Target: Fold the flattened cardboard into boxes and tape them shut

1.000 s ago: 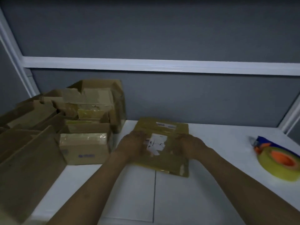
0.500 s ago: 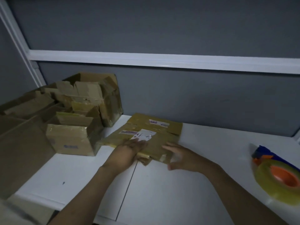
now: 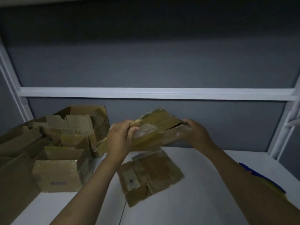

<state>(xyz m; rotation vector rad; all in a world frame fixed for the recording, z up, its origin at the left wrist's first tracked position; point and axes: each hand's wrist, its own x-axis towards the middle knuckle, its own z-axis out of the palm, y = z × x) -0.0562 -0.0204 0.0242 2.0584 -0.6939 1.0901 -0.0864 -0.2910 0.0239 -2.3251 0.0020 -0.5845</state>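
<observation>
A flattened piece of cardboard (image 3: 155,127) is held up in the air above a white table (image 3: 203,200), tilted, with its right end higher than its left. The left hand (image 3: 120,137) grips its left end, thumb pressed on the near face and fingers curled round the far side. The right hand (image 3: 193,135) clasps the opposite end, fingers hooked over the top edge. Between the two grips the cardboard shows old glossy tape and a ragged, torn top-left corner. Its layers seem to gape a little near the right hand, as if it is starting to open into a box. The likely risk lies here: the worn creases and torn edge could rip further if the hands pull apart or twist too hard. The slick tape under the left thumb could also let that end slip. Directly below the grip, a second flattened cardboard (image 3: 149,176) lies on the table, and a dropped piece would land on it. To the left of the left hand stands a crowded heap of opened cardboard boxes (image 3: 65,143), close enough for a swinging flap to catch. Well to the right of the right forearm sits a blurred blue and yellow shape (image 3: 266,182), probably the tape, half hidden. Behind the grip rises a dark grey partition wall (image 3: 146,62) crossed by a white rail (image 3: 146,93). The room is dim.
</observation>
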